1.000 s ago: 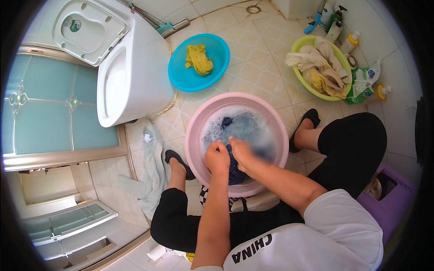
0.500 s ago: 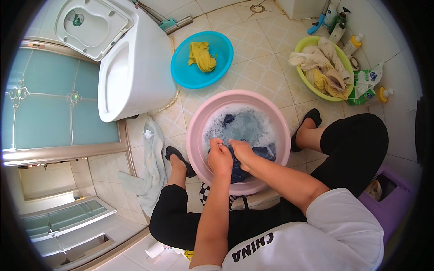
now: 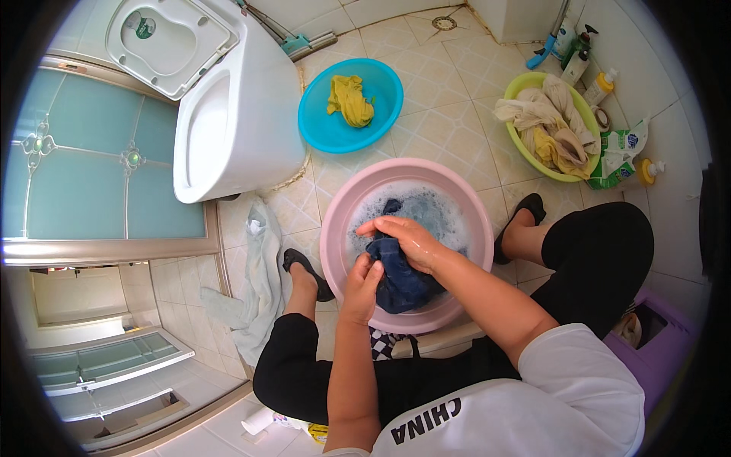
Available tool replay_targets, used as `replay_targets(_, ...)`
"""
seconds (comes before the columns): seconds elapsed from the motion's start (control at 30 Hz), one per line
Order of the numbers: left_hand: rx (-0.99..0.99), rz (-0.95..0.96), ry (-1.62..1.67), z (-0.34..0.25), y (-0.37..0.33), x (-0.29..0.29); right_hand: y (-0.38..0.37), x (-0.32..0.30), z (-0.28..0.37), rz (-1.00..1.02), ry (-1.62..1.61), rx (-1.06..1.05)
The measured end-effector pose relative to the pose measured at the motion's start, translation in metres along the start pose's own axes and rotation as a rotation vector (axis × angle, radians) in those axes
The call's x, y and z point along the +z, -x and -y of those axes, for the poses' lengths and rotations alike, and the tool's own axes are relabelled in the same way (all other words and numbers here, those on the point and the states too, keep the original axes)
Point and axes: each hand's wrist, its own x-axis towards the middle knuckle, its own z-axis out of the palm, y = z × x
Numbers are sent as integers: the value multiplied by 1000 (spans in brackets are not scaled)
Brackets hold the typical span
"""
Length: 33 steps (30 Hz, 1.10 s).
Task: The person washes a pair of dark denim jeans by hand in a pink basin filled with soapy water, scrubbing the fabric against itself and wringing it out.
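Note:
A pink basin (image 3: pixel 339 228) with foamy water sits on the tiled floor between my feet. A dark blue garment (image 3: pixel 400 278) lies at its near side, partly out of the water. My left hand (image 3: pixel 359 280) grips the garment's left edge. My right hand (image 3: pixel 403 236), wet, lies across the top of the same garment with its fingers curled over it. Both forearms come up from the lower edge, over my black trousers.
A blue basin (image 3: pixel 324 122) holding a yellow cloth (image 3: pixel 349 99) stands behind the pink one. A green basin (image 3: pixel 525 148) with pale laundry is at the right, bottles (image 3: pixel 601 84) beside it. A white toilet (image 3: pixel 228 114) is at the left, a purple stool (image 3: pixel 662 350) under me.
My hands have shifted on the blue garment, the right hand sliding over its top. The view has tilted slightly, so the basins sit lower in the picture.

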Motion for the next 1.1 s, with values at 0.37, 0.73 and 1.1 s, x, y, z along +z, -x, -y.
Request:
replay_targets(0.37,212,-256,194,-21,-2,15,9,-28,14,137,151,192)
replay_targets(0.73,124,-249,360,-25,-4,0,1,-62,17,91,238,157)
replay_targets(1.1,54,-191,311,-29,-1,-7,5,-62,35,-45,-73,115)
